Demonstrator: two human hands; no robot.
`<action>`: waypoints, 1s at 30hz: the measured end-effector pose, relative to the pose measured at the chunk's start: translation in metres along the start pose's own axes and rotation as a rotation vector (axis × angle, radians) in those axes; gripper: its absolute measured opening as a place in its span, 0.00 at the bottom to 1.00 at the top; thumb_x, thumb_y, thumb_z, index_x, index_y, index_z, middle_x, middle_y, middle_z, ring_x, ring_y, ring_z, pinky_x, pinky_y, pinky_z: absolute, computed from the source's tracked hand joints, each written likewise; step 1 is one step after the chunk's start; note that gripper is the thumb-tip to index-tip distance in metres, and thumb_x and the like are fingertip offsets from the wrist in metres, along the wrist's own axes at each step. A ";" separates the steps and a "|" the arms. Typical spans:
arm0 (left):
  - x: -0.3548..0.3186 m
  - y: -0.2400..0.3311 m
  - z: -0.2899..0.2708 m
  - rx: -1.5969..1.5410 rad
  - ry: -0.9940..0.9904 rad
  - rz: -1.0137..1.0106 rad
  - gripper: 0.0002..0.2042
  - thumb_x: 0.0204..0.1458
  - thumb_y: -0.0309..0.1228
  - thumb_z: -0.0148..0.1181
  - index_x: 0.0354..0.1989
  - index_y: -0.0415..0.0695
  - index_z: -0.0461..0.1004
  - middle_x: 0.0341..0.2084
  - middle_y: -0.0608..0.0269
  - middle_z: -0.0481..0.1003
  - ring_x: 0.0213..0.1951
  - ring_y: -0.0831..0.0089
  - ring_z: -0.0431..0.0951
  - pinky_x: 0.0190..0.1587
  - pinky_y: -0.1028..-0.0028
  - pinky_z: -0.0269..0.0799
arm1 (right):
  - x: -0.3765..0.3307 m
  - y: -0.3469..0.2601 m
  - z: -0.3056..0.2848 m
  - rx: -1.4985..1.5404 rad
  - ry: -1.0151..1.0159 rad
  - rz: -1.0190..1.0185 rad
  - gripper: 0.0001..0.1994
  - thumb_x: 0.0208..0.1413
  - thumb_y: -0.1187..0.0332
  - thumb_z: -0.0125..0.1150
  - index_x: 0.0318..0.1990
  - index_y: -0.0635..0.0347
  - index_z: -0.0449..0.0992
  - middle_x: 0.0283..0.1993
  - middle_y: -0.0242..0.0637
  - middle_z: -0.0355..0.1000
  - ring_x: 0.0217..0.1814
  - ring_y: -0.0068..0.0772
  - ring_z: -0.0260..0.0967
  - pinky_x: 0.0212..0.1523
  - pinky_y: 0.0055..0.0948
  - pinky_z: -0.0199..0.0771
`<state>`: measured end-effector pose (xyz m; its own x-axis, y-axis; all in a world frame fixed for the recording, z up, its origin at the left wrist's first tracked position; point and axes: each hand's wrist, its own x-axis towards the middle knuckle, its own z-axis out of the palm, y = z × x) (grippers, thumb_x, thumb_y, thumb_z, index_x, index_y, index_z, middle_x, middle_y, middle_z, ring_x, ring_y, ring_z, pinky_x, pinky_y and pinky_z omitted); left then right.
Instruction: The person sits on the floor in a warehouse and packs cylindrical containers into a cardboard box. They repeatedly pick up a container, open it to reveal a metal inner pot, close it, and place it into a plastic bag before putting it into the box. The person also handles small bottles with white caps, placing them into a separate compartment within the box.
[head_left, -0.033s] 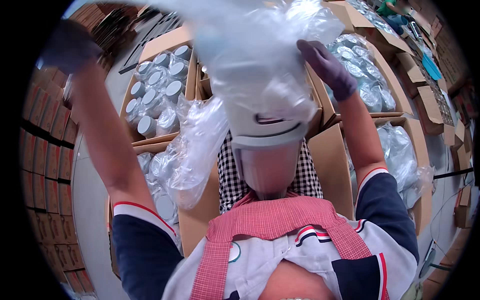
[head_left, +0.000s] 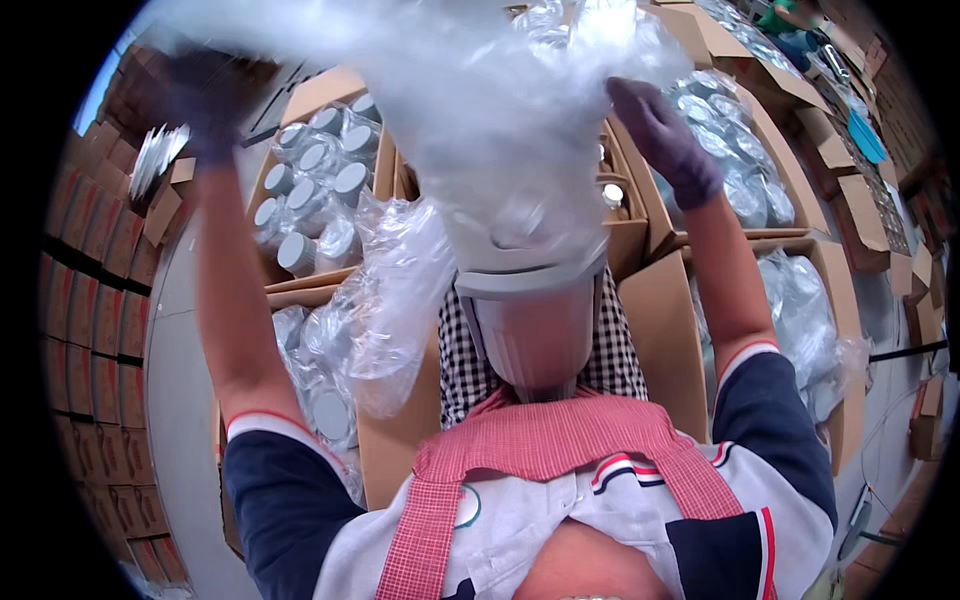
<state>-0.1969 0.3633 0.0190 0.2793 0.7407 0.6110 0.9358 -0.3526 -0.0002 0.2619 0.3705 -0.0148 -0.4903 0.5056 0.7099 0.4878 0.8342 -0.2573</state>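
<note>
A tall pale grey appliance (head_left: 530, 280) with a clear ribbed cup (head_left: 540, 345) at its near end stands upright in front of my body. A clear plastic bag (head_left: 500, 110) covers its upper part, blurred by motion, and trails off to the upper left. My right hand (head_left: 665, 145), in a purple-grey glove, is closed at the bag's right side, its fingertips partly hidden against the plastic. At the upper left, my gloved left hand (head_left: 205, 110) is raised beside the bag's trailing end. Motion smears its fingers, so their grip cannot be made out.
Cardboard boxes surround me. One at left (head_left: 370, 175) holds several grey-lidded items in plastic; others at right (head_left: 800, 205) and lower right (head_left: 845, 330) hold plastic-wrapped pieces. Loose plastic (head_left: 400, 300) hangs over the near-left box. Stacked cartons (head_left: 90, 380) line the left. Another person (head_left: 790, 20) is at the far right.
My left hand has moved inward to the right and slightly down. The bag has shifted on the appliance, and its dark slot no longer shows clearly. My right hand has barely moved.
</note>
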 end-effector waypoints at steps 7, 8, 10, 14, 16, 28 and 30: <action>-0.116 -0.017 0.104 -0.435 -0.162 -0.457 0.23 0.53 0.38 0.59 0.58 0.45 0.69 0.53 0.49 0.71 0.57 0.59 0.70 0.63 0.67 0.59 | -0.002 0.018 0.101 0.655 -0.014 0.480 0.20 0.61 0.54 0.55 0.38 0.67 0.78 0.27 0.42 0.75 0.26 0.29 0.69 0.34 0.31 0.71; -0.088 0.012 0.101 -0.687 -0.076 -0.464 0.23 0.56 0.39 0.56 0.59 0.43 0.68 0.55 0.50 0.70 0.58 0.61 0.68 0.63 0.67 0.57 | 0.003 0.011 0.099 0.575 -0.182 0.510 0.17 0.61 0.57 0.55 0.40 0.65 0.77 0.30 0.42 0.75 0.32 0.30 0.70 0.38 0.31 0.70; -0.060 0.062 0.112 -1.071 0.069 -0.519 0.22 0.62 0.42 0.49 0.60 0.41 0.66 0.57 0.56 0.69 0.58 0.67 0.67 0.63 0.68 0.58 | 0.016 -0.022 0.099 0.594 -0.191 0.274 0.13 0.58 0.63 0.57 0.43 0.65 0.76 0.35 0.42 0.75 0.38 0.34 0.72 0.42 0.30 0.70; -0.098 0.057 0.221 -0.951 -0.105 -0.468 0.20 0.57 0.32 0.54 0.55 0.37 0.69 0.52 0.56 0.73 0.53 0.70 0.71 0.58 0.70 0.63 | 0.026 0.040 0.112 1.051 -0.212 0.726 0.17 0.64 0.63 0.47 0.52 0.64 0.73 0.52 0.43 0.71 0.54 0.30 0.67 0.59 0.34 0.65; -0.049 0.077 0.194 -1.296 -0.267 -0.585 0.20 0.61 0.38 0.48 0.57 0.38 0.68 0.51 0.57 0.72 0.53 0.70 0.71 0.58 0.70 0.64 | -0.013 0.129 0.121 0.361 -0.683 0.880 0.18 0.59 0.60 0.51 0.51 0.62 0.74 0.51 0.44 0.72 0.56 0.37 0.68 0.58 0.34 0.66; 0.025 0.075 0.139 -1.548 -0.368 0.497 0.37 0.62 0.57 0.29 0.67 0.36 0.52 0.66 0.49 0.56 0.67 0.62 0.54 0.69 0.64 0.44 | 0.014 0.117 0.129 0.419 -0.361 0.169 0.23 0.64 0.54 0.40 0.53 0.63 0.73 0.53 0.44 0.72 0.55 0.42 0.70 0.59 0.34 0.65; 0.019 0.073 0.141 -1.616 -0.185 0.520 0.42 0.59 0.63 0.25 0.67 0.35 0.52 0.66 0.49 0.56 0.68 0.61 0.54 0.70 0.64 0.43 | 0.012 0.117 0.146 0.631 -0.231 0.347 0.30 0.65 0.47 0.35 0.55 0.64 0.71 0.57 0.45 0.69 0.57 0.43 0.69 0.63 0.36 0.61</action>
<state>-0.0932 0.4328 -0.0810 0.5900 0.3798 0.7125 -0.3766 -0.6512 0.6589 0.2078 0.5066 -0.1321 -0.5571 0.7374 0.3820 0.1697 0.5513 -0.8169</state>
